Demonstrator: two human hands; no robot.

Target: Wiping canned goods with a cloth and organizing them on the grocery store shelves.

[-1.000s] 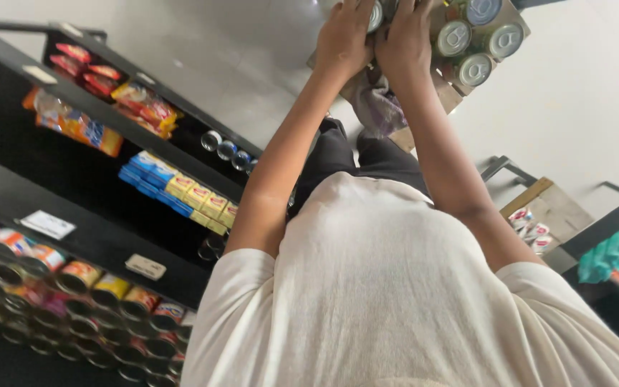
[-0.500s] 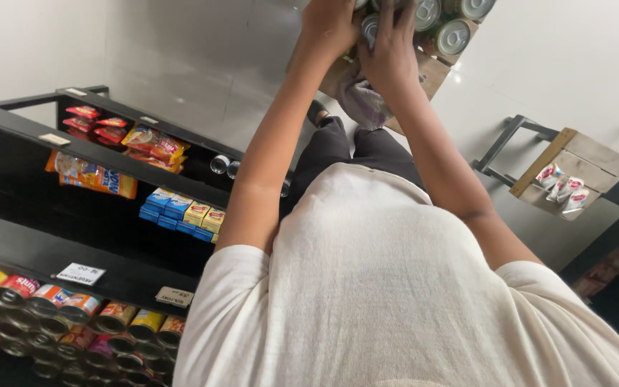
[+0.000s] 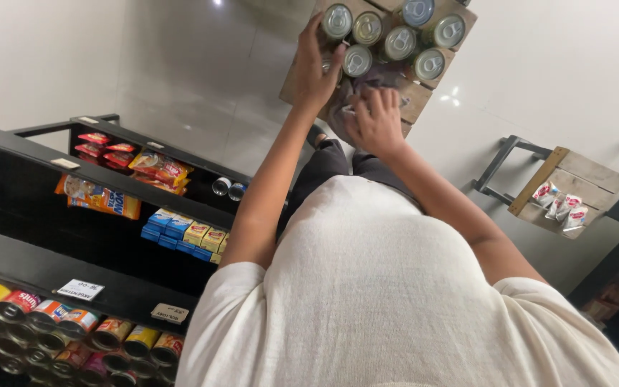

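Note:
A brown cardboard tray (image 3: 415,100) of silver-topped tin cans (image 3: 400,42) lies on the pale floor ahead of me. My left hand (image 3: 314,68) reaches to the tray's left side, its fingers curled around a can (image 3: 331,66) that is mostly hidden under the hand. My right hand (image 3: 375,123) rests at the tray's near edge, fingers closed on a crumpled grey wrap (image 3: 367,82) lying among the cans. My white shirt and dark trousers fill the lower middle of the view.
Black shelving (image 3: 51,186) on the left holds rows of cans (image 3: 59,319), blue and yellow boxes (image 3: 184,233) and orange and red packets (image 3: 102,201). On the right a wooden crate (image 3: 567,190) on a black stand holds white packets. The floor is glossy tile.
The view has dropped, so the tray of cans shows more fully. My right hand has come off the cans and down onto the grey wrap. My left hand stays at the tray's left side.

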